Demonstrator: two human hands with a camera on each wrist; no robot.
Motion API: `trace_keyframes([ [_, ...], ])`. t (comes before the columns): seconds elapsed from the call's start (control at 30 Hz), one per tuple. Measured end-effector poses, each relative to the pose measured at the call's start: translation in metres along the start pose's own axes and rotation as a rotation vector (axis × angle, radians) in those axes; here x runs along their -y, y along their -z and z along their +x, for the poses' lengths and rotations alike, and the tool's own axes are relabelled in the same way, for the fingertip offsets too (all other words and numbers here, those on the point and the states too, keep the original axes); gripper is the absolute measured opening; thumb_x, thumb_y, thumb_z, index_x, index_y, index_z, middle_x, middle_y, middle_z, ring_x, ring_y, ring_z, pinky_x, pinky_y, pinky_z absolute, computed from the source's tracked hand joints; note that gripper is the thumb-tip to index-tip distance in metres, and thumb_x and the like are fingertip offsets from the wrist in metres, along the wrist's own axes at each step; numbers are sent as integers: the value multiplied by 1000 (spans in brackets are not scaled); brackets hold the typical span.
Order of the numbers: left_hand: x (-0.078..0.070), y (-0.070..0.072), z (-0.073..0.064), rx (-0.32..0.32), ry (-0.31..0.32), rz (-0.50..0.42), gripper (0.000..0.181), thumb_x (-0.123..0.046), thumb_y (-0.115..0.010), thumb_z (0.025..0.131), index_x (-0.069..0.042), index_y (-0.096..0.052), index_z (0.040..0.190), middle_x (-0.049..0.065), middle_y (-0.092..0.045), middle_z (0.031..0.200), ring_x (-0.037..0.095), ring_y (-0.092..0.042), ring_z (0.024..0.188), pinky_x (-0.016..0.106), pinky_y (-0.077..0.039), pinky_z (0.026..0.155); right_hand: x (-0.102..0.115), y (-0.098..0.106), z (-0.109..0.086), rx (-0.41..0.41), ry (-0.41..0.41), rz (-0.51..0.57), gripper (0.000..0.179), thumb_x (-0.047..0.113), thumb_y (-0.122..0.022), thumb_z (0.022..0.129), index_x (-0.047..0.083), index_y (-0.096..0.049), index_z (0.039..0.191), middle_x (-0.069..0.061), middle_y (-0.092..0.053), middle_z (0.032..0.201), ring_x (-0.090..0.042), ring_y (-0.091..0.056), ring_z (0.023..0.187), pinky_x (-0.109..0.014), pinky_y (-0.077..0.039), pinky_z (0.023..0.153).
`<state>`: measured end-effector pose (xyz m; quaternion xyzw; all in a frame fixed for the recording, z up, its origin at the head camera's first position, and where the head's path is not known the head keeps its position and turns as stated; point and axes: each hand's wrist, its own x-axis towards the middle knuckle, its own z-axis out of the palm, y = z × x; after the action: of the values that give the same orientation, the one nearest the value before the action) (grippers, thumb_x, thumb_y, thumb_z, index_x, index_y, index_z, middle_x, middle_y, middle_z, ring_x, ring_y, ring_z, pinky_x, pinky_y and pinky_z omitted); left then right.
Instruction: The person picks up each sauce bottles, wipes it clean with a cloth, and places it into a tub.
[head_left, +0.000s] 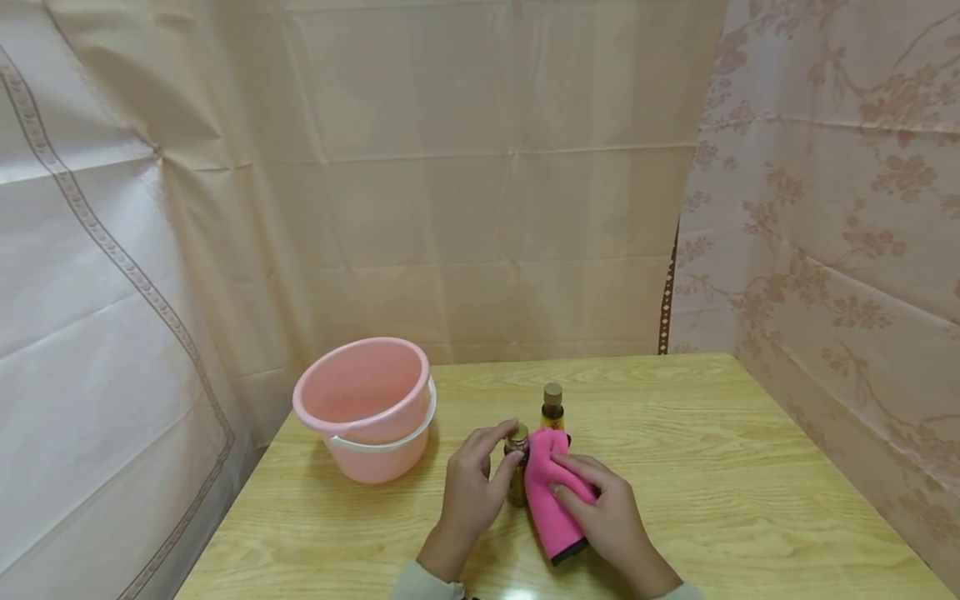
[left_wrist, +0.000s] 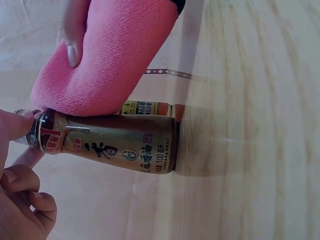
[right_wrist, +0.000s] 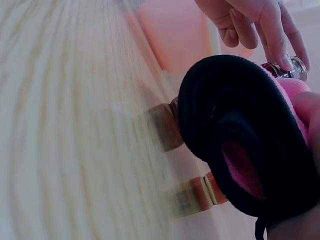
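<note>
A small sesame oil bottle (left_wrist: pixel 120 142) with a gold cap (head_left: pixel 517 432) stands upright on the table. My left hand (head_left: pixel 474 479) pinches it at the neck, thumb on the near side and a finger behind. In my right hand (head_left: pixel 611 508) is a folded pink cloth (head_left: pixel 551 508) with a black edge (right_wrist: pixel 240 125), gripped between thumb and fingers. The cloth lies against the side of the sesame oil bottle. Just behind stands a second dark bottle (head_left: pixel 552 408) with a gold cap and yellow label, its lower part hidden by the cloth in the head view.
A pink bucket (head_left: pixel 378 462) with a white handle (head_left: pixel 386 445) stands at the left of the wood-grain table (head_left: pixel 720 467). Beige curtains (head_left: pixel 480 183) hang behind the table, with flowered ones (head_left: pixel 855 208) along the right side.
</note>
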<state>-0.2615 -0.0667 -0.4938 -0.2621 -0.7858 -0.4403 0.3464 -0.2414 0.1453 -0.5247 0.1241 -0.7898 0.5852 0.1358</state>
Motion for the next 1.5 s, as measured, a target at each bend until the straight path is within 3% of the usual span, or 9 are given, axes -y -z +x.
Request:
trace_keyframes([
  [0.37,0,0,0,7,-6,-5,31,-14,-76,95,-17,-74,126,1,-72,114,-5,-34,55,10,-34,48,-2,0,2,30,-66,-69,41,19,-84,87,37,-75,123,12,-71,127,-13,-66,117,-23,-55,93],
  [0.63,2,0,0,15,2,-4,31,-17,-75,96,-18,-73,127,0,-71,115,1,-39,54,11,-35,49,-4,-1,3,55,-102,-84,39,20,-84,88,35,-75,123,9,-73,123,-12,-67,113,-23,-55,90],
  [0.97,3,-1,-1,6,4,4,31,-16,-75,96,-19,-73,127,-1,-71,116,-5,-33,54,9,-33,47,-9,-1,5,76,-122,-132,40,16,-85,86,37,-76,119,11,-74,117,-8,-68,106,-23,-55,87],
  [1.13,3,-1,0,5,8,3,31,-17,-75,96,-19,-73,127,-2,-71,116,-5,-34,54,9,-33,47,-9,-1,6,88,-163,-157,39,17,-85,87,36,-77,119,8,-75,116,-9,-67,104,-23,-55,83],
  [1.5,3,1,0,4,27,5,32,-17,-75,96,-19,-73,127,-3,-72,116,-5,-35,54,10,-34,47,-7,-1,7,125,-190,-210,37,23,-84,87,31,-76,123,-3,-74,125,-17,-68,112,-32,-56,88],
])
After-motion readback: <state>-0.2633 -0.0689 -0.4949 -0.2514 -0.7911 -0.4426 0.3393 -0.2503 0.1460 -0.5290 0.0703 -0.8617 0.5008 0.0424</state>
